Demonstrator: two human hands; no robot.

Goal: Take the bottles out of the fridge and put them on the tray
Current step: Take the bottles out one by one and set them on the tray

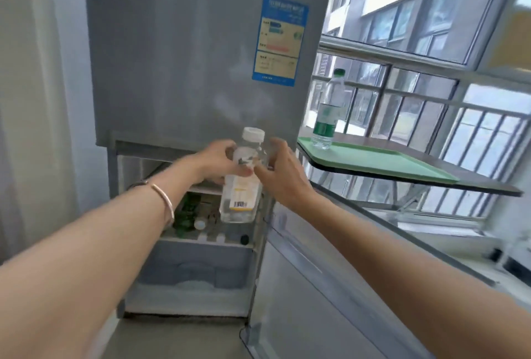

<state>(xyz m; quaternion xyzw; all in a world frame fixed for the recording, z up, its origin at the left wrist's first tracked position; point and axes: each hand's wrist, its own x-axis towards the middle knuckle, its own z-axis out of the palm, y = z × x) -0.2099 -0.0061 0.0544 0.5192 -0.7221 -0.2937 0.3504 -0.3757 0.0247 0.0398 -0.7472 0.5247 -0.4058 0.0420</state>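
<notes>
Two bare arms out front: left hand (221, 162) clamped round clear white-capped plastic bottle (242, 179), right hand (280, 170) open-fingered at its far side, seemingly set to take it over. Behind, more bottles low in open grey fridge (184, 51), blurred. Further right, green-labelled clear bottle (329, 108) upright on flat green tray (382, 162).

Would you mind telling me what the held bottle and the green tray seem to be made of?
Held bottle: probably clear plastic, glossy; the fridge shows through it, and it has a white screw cap and paper label. Tray: likely moulded plastic, matte pale green with a raised rim.
</notes>
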